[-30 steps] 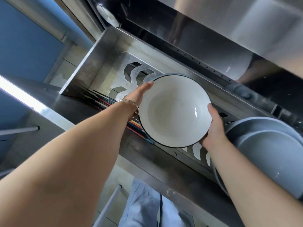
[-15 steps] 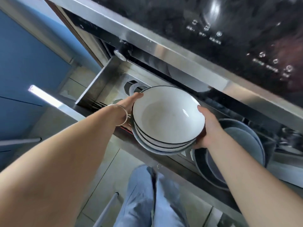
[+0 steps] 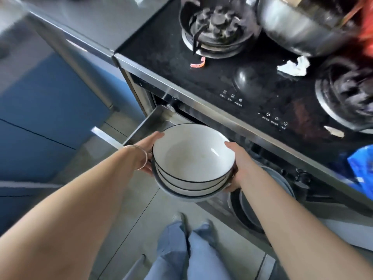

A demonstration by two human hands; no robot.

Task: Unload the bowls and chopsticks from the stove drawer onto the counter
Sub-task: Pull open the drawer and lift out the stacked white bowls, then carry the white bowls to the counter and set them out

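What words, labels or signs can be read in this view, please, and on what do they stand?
None can be read.
Stove top: two rows of touch icons with tiny white captions, too small and blurred to read.
Blue packet: print too blurred.
Stack of bowls: no markings.

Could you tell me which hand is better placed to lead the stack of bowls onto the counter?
Probably the left hand: the counter lies on that side of the stove. Both hands grip the stack of bowls, so the right hand should keep supporting.
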